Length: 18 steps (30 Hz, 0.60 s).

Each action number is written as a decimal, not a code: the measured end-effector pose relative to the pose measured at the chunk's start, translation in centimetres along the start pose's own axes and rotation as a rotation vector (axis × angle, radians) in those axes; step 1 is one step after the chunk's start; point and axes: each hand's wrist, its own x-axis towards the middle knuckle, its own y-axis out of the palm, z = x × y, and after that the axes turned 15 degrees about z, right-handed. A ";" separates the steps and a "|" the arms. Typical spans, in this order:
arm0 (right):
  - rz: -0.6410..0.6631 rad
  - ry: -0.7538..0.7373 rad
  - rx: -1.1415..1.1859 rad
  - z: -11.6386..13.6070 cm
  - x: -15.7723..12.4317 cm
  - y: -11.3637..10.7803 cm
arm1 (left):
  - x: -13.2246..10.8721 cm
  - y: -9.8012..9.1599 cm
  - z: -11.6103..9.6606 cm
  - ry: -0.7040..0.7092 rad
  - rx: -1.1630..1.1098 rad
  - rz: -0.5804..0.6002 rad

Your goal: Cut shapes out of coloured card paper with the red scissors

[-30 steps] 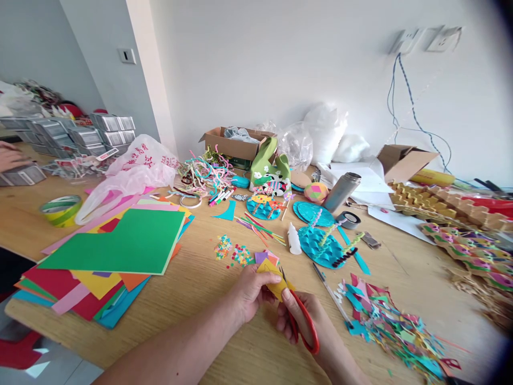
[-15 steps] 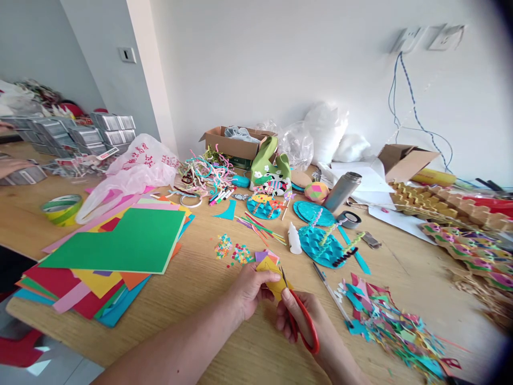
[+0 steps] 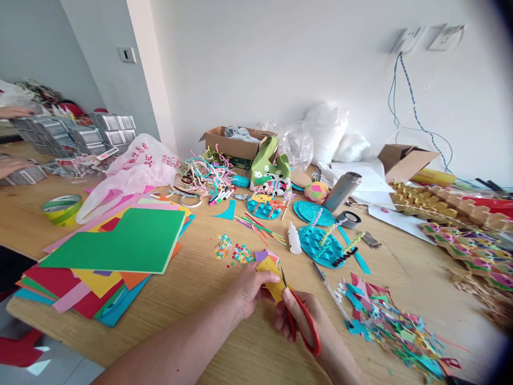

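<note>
My left hand (image 3: 249, 286) pinches a small piece of yellow paper (image 3: 267, 267) between thumb and fingers; a drawn outline shows on it. My right hand (image 3: 300, 315) is closed round red-handled scissors (image 3: 311, 326), whose dark blades lie at the paper's right edge. Whether the blades are cutting into the paper I cannot make out. Just beyond the left hand lie small purple and pink paper pieces (image 3: 262, 255) and heaps of coloured paper dots (image 3: 241, 253). A pen (image 3: 332, 293) rests to the right of the scissors.
Stacked coloured paper (image 3: 120, 246) covers the left side. Paper scraps (image 3: 401, 331) lie at right. Beyond the hands are a white glue bottle (image 3: 294, 238), blue scalloped discs (image 3: 321, 247), a metal flask (image 3: 342, 192) and pipe cleaners (image 3: 206, 174). Another person's hand (image 3: 14, 167) is at far left.
My hands, the yellow paper and the scissors have hardly moved. At far left, the other person's upper hand has reached further in over the stacked grey packs.
</note>
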 end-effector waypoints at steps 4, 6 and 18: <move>0.000 0.001 -0.008 0.1 0.0 0.0 | 0.0 -0.1 0.0 -0.002 0.000 -0.001; 0.000 0.003 -0.008 0.1 0.0 0.0 | 0.0 -0.1 0.0 0.000 0.005 0.000; 0.006 0.004 -0.006 -0.3 0.1 -0.1 | 0.0 -0.1 -0.1 0.002 0.014 0.001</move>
